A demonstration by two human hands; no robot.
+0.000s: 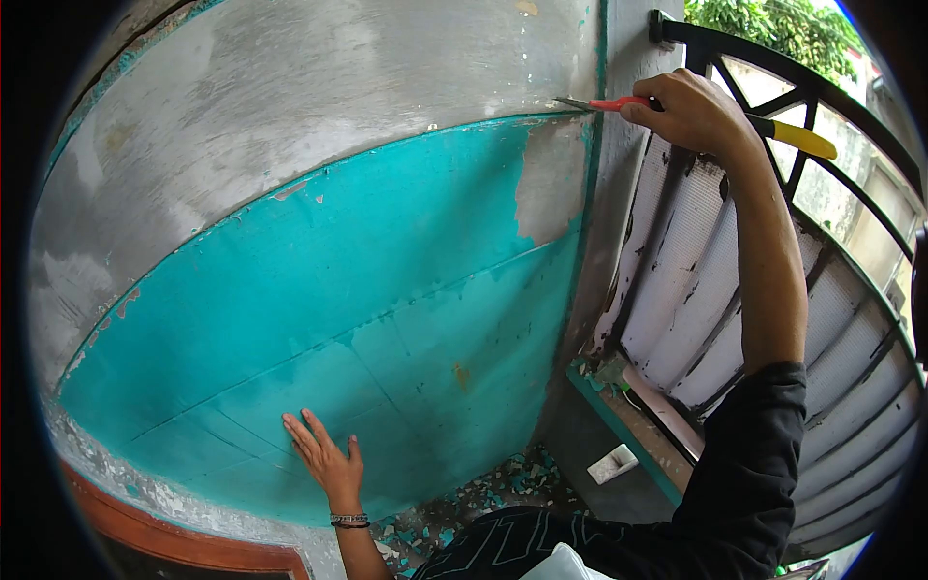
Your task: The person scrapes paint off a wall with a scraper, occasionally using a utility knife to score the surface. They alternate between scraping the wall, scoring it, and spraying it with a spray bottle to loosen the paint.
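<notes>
My right hand (691, 108) is closed around a scraper with a red, black and yellow handle (804, 141). Its thin metal blade (572, 102) points left, seen almost edge-on. The tip meets the wall at the upper edge of the turquoise paint (416, 222), close to the corner. Just below the blade lies a bare grey patch (549, 184) with ragged paint borders. Lower left, my left hand (329, 464) is spread with fingers apart against the turquoise paint, holding nothing. Bracelets circle that wrist.
Bare grey plaster (319, 87) covers the upper wall. On the right stands a black metal railing (812, 97) with pale corrugated panels (691, 261). Paint flakes (512, 478) litter the floor. A turquoise-edged ledge (628, 425) and a brown-orange frame (184, 532) sit low down.
</notes>
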